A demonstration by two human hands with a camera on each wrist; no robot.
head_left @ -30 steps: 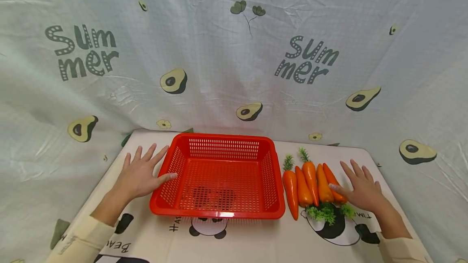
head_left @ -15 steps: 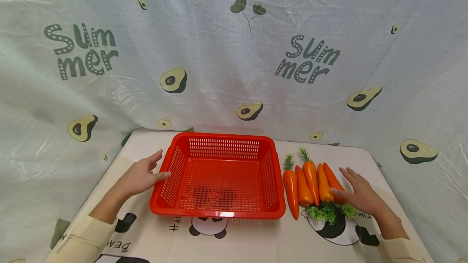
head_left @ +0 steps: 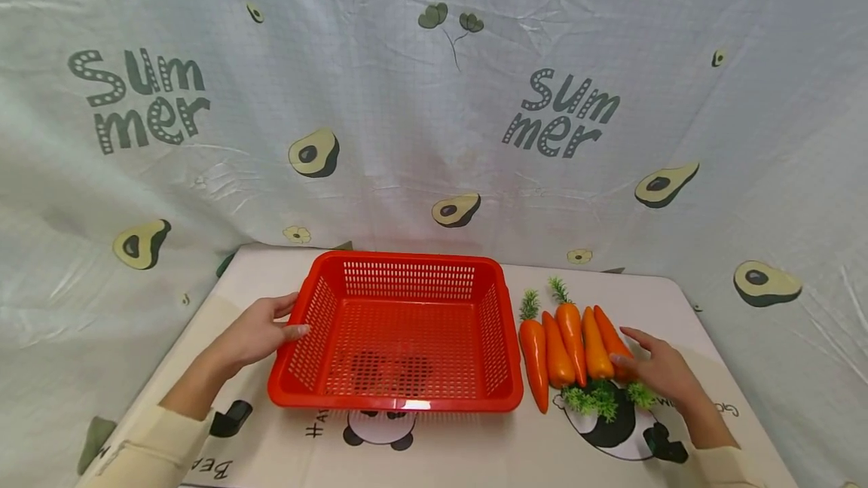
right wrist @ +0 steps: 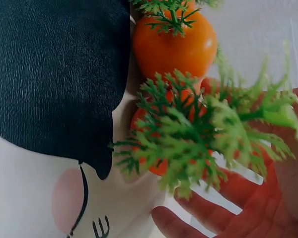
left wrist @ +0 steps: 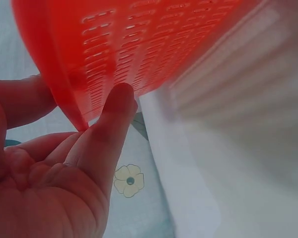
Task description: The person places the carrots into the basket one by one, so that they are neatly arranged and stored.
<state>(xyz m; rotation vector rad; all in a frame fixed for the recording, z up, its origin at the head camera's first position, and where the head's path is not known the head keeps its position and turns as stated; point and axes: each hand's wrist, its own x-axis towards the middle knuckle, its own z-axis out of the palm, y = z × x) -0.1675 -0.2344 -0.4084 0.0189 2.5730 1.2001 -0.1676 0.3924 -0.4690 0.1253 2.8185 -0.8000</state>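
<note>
a person's left hand (head_left: 254, 333) reaches in from the left, thumb over the rim of a red basket (head_left: 400, 404) and fingers along its outer wall; whether they pinch it cannot be told. the right hand (head_left: 664, 375) arches over the far-right carrot, its fingers spread and loosely bent, the thumb above the orange skin; contact is unclear. both forearms slant inward from cream sleeves (head_left: 145, 446).

the basket is shiny, slotted plastic, rectangular with rounded corners, its long side running left to right on a pale table (head_left: 447, 450) printed with pandas. just right of it lie five glossy, tapered carrots (head_left: 573, 333) with feathery green tops (right wrist: 188, 129), side by side, long axes running roughly front to back. counting from the left, the first and third point their tips toward the person; the other three point away. behind hangs a wrinkled, pale cloth (head_left: 380, 96) with avocado prints
</note>
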